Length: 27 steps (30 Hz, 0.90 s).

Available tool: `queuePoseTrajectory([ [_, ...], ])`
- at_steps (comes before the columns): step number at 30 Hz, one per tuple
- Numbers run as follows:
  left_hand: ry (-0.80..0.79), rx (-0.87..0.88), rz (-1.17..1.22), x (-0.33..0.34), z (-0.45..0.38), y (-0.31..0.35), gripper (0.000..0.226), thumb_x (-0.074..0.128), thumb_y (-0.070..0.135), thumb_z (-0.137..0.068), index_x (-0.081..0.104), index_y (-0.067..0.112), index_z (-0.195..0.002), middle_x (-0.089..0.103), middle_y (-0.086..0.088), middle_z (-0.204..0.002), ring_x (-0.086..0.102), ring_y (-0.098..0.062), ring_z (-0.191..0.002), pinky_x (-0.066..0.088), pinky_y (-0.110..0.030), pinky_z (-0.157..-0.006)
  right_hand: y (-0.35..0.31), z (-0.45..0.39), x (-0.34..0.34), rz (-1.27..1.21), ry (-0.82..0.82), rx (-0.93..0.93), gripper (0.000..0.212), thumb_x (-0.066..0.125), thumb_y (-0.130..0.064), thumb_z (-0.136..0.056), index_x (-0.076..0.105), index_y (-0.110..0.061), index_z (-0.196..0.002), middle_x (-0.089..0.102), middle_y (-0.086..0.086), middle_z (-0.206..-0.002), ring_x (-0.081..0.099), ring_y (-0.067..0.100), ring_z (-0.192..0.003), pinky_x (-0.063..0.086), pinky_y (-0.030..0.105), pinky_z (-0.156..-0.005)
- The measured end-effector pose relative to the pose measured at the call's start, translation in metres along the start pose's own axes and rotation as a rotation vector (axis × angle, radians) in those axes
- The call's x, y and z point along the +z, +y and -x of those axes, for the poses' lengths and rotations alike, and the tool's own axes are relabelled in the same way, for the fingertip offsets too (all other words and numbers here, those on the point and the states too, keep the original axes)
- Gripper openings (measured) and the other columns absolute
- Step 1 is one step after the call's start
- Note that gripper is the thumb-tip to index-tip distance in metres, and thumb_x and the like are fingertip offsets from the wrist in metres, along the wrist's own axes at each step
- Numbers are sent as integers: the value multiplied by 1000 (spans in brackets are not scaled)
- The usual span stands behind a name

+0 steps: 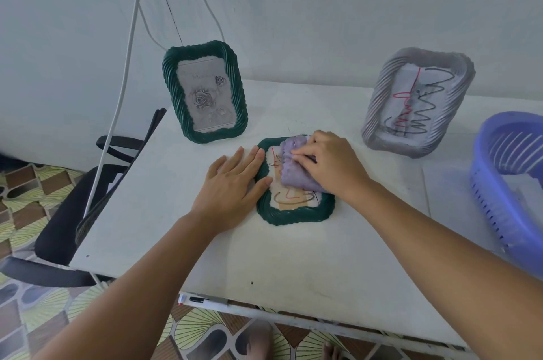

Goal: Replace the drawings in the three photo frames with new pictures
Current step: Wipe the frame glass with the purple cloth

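A small green frame [293, 214] lies flat in the middle of the white table [182, 230], with a scribbled red and black drawing under its glass. My left hand [232, 180] presses flat on the table and the frame's left edge, fingers straight. My right hand [329, 164] holds a folded purple cloth [289, 166] against the frame's glass. A taller green frame [202, 92] stands at the back left and shows a grey rose picture. At the back right a grey frame [417, 101] leans, holding a red and black scribble drawing.
A purple plastic basket [511, 174] sits at the table's right edge. A black chair [67, 213] stands to the left of the table. White cables [123, 72] hang down the wall. A marker pen [202, 299] lies on the ledge under the table's front edge.
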State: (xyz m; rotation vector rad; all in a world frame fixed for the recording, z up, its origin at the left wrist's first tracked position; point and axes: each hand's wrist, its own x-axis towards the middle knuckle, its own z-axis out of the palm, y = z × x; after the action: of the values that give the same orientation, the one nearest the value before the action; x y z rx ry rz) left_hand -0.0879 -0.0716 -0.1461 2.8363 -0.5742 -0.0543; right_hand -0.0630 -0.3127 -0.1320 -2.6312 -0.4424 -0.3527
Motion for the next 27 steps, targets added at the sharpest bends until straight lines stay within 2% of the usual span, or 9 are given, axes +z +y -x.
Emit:
queuePoseTrajectory([
  [5,-14,2,13,-2,2,-1,73,16,67,-97,4,36,-162,2,19,-167,-6,-4,-155,-1,-35,-126,-22,-14,19,-41,12,21,17,67,-32,-97,81,-25,-103,65,1,-95,56,17,-88,49,39,-83],
  [10,-15,1,7,-3,2,-1,80,17,70,-91,3,37,-162,1,21,-167,-6,-3,-155,-2,-34,-126,-5,5,-1,-119,-97,-79,17,68,-30,-95,80,-27,-108,61,-2,-92,53,14,-84,41,28,-77],
  [16,-12,-7,4,-4,2,0,82,19,70,-90,5,35,-162,3,20,-167,-5,-3,-155,-1,-35,-126,-22,-19,19,-40,6,28,17,67,-33,-97,81,-26,-102,63,-1,-93,57,18,-86,50,41,-82],
  [21,-9,-3,1,-3,2,0,81,19,70,-90,4,36,-162,3,20,-167,-6,-3,-155,-1,-34,-126,-9,-4,1,-115,-145,-81,18,66,-34,-97,81,-28,-105,59,-6,-95,54,12,-87,44,30,-80],
  [27,-12,2,0,-3,2,0,80,20,69,-92,2,36,-162,3,18,-168,-7,-3,-155,-1,-35,-126,-16,-19,8,-34,-46,24,19,64,-32,-98,80,-26,-106,60,-2,-96,55,16,-89,49,37,-83],
])
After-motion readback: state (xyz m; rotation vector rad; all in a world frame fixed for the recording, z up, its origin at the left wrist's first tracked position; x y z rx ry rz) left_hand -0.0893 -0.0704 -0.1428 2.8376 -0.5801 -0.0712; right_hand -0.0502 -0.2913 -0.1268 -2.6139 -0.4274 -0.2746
